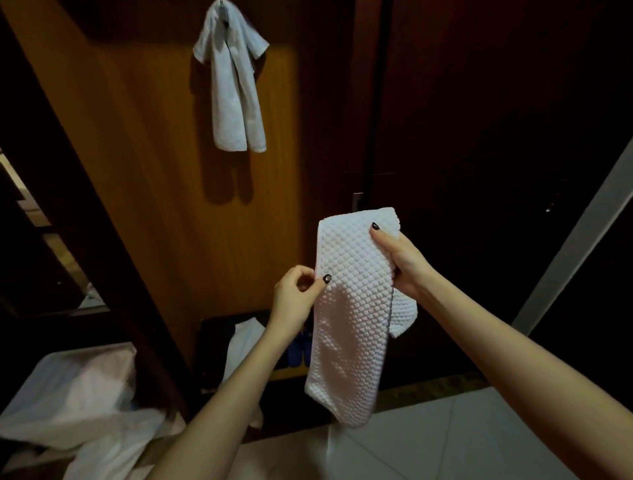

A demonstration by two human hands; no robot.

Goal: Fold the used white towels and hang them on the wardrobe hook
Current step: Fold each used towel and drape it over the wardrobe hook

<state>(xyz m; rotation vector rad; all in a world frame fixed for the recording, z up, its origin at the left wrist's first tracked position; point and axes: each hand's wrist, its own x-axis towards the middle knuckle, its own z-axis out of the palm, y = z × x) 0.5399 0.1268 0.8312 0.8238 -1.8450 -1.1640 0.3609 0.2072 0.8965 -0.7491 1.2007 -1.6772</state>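
Right hand gripped the top right of the white waffle-textured towel: thumb pressed on the front face, fingers curled behind, closed tight on the cloth. Left hand pinched the towel's left edge lower down between thumb and curled fingers, also fully closed on it. The towel was folded into a long narrow strip and held in the air in front of the dark wardrobe door, with its lower end hanging free above the pale tiled floor.

A second smooth white towel hung from the metal hook on the orange-brown wooden wardrobe panel, well above both hands.

The dark low compartment at the wardrobe base held a white cloth and blue items too dim to identify. Rumpled white bedding lay at lower left.
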